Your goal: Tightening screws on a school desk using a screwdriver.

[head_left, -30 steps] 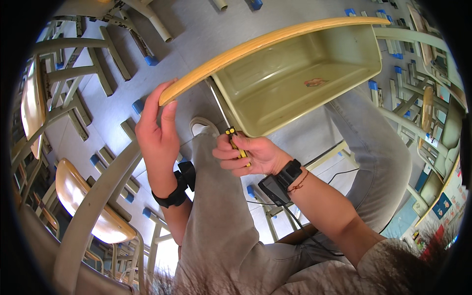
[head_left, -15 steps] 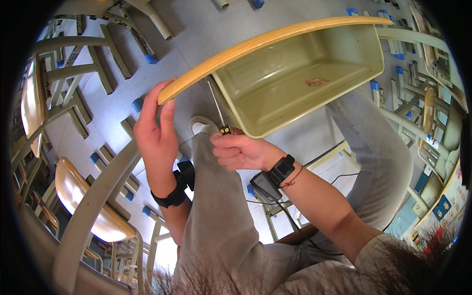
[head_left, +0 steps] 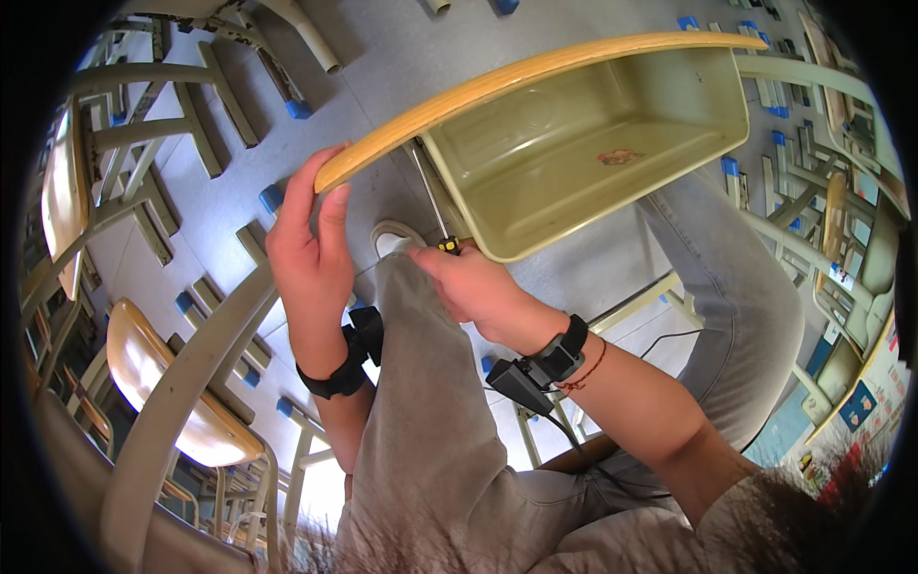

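Observation:
My left hand pinches the left end of a desk's wooden top, thumb underneath and fingers over the edge. My right hand is closed around a screwdriver with a black and yellow handle. Its thin metal shaft runs up along the outer left side of the desk's beige plastic storage tray to the underside of the top. The tip is hidden there, so I cannot tell what it touches. The desk is tilted, and a small reddish sticker shows inside the tray.
Chairs with wooden seats and blue-capped metal legs crowd the left. More chair and desk frames stand at the right. My grey-trousered leg is below the desk. Black bands sit on both wrists, with a cable at the right one.
My right hand has turned around the screwdriver handle, its back and wrist rolling over. The handle has shifted slightly right. My left hand keeps its hold on the desk top.

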A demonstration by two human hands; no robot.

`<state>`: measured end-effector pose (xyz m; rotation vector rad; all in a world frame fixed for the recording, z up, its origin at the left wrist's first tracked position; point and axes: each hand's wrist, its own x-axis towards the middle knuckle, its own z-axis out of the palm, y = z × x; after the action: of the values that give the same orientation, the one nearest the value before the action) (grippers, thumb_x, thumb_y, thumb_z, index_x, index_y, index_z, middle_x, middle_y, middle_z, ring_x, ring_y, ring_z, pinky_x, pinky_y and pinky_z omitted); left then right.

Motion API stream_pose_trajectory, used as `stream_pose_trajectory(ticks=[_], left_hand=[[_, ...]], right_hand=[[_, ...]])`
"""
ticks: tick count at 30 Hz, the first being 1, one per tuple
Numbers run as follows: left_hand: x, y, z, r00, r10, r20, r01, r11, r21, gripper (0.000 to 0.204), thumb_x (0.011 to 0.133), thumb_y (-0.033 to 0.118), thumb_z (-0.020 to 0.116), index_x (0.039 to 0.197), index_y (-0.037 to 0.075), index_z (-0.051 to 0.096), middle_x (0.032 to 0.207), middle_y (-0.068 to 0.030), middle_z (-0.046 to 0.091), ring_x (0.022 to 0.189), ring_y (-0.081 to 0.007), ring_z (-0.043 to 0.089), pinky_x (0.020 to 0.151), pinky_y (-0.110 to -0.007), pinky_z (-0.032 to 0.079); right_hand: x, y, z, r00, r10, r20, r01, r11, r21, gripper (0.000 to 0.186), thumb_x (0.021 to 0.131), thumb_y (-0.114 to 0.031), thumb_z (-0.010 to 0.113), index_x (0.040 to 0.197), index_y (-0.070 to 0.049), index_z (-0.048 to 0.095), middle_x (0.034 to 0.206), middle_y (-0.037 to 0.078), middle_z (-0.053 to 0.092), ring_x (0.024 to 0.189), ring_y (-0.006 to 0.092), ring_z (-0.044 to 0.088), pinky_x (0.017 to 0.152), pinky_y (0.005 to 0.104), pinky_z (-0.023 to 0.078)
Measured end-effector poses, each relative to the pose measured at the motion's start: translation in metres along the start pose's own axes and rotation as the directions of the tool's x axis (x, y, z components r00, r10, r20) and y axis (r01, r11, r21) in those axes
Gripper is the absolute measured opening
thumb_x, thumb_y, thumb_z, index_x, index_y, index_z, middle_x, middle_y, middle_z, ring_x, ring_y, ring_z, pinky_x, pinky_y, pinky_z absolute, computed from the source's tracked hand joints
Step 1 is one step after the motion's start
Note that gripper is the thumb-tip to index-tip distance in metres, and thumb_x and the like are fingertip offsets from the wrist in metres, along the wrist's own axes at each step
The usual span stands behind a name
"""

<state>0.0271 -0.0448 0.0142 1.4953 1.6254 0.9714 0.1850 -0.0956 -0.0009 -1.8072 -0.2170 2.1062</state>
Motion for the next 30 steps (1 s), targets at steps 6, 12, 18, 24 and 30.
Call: stream_pose_trajectory(ticks=[6,12,18,24,30], left_hand=[[0.000,0.001,0.000,1.000,0.013,-0.001,-0.013,1.000,0.008,0.025,0.100,0.010,0.057,0.123,0.003,0.062,0.112,-0.0095,0.070,0.096,-0.0145,0.062,0.087,-0.026,0.047],[0.000,0.003,0.002,1.000,-0.025,0.018,0.025,1.000,0.003,0.028,0.102,0.012,0.055,0.127,0.001,0.059,0.112,-0.0060,0.068,0.098,-0.0107,0.057,0.090,-0.024,0.043],[-0.001,-0.001,0.002,1.000,0.023,-0.022,-0.023,1.000,-0.010,0.025,0.100,0.013,0.057,0.124,0.004,0.061,0.111,-0.0095,0.070,0.094,-0.0142,0.062,0.085,-0.026,0.048],[0.000,0.000,0.000,1.000,-0.006,0.004,0.006,1.000,-0.001,0.025,0.100,0.014,0.058,0.122,0.005,0.061,0.108,-0.0093,0.070,0.091,-0.0147,0.062,0.083,-0.026,0.048],[0.001,0.004,-0.002,0.999,-0.019,0.026,0.017,0.999,0.041,0.027,0.101,0.013,0.056,0.126,0.003,0.060,0.097,0.0000,0.064,0.079,-0.0069,0.049,0.072,-0.020,0.041]], right_hand=[[0.016,0.019,0.007,0.969,-0.170,-0.179,0.110,0.946,-0.306,0.041,0.095,-0.034,0.062,0.065,-0.007,0.052,0.054,-0.001,0.045,0.045,0.0118,0.041,0.043,0.0335,0.034],[0.025,0.038,0.004,0.788,-0.603,-0.123,0.441,0.693,-0.570,0.043,0.096,-0.035,0.060,0.069,-0.002,0.056,0.056,0.004,0.053,0.052,0.0146,0.052,0.053,0.0360,0.043],[0.005,0.010,0.010,0.963,-0.194,-0.189,0.113,0.922,-0.371,0.034,0.098,-0.031,0.058,0.076,-0.006,0.059,0.062,0.001,0.054,0.055,0.0122,0.052,0.052,0.0300,0.042],[0.006,0.012,-0.047,0.817,-0.060,0.573,-0.204,0.900,0.385,0.024,0.102,-0.031,0.055,0.096,-0.008,0.054,0.088,0.000,0.052,0.068,0.0080,0.048,0.055,0.0232,0.038],[0.016,0.023,-0.052,0.647,-0.151,0.748,-0.335,0.824,0.456,0.042,0.104,-0.050,0.042,0.088,-0.012,0.048,0.072,-0.001,0.043,0.056,0.0072,0.040,0.048,0.0224,0.031]])
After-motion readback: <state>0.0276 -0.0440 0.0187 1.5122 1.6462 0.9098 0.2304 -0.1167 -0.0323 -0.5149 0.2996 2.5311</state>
